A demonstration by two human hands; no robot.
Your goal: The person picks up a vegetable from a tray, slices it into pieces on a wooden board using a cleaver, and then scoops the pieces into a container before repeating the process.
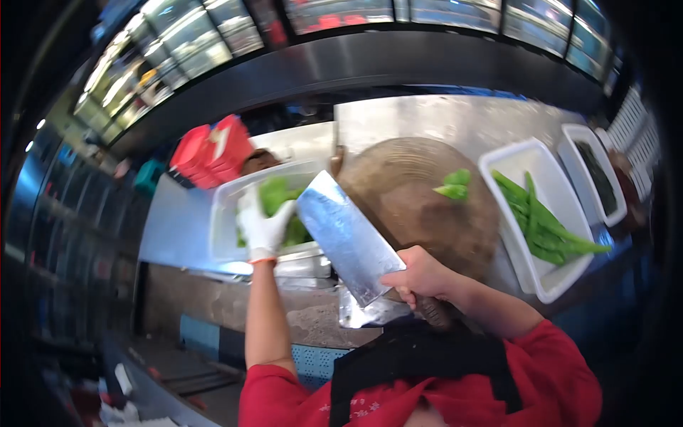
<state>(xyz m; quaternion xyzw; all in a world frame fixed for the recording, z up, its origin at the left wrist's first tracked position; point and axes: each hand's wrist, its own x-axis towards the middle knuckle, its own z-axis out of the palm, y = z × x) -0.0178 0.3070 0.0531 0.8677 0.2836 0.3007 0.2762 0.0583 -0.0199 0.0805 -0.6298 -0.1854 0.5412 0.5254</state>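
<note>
My right hand (425, 273) is wrapped round the dark handle of a wide cleaver (348, 238), thumb and fingers pinching the base of its blade. The blade is held up, slanting to the left over the space between the board and the left bin. My left hand (262, 226), in a white glove, reaches into a white plastic bin (223, 226) at the left. Thumb and fingers are apart over cut green peppers (276, 193); motion blurs them slightly. On the round wooden chopping board (398, 178) lie a few green pepper pieces (454, 185).
Long green peppers (544, 224) fill part of a white bin (501, 165) right of the board. Beyond it, a narrower white container (620, 206) holds something dark green. Red containers (212, 151) stand behind the left bin. A metal tray (366, 313) sits at the counter's front edge.
</note>
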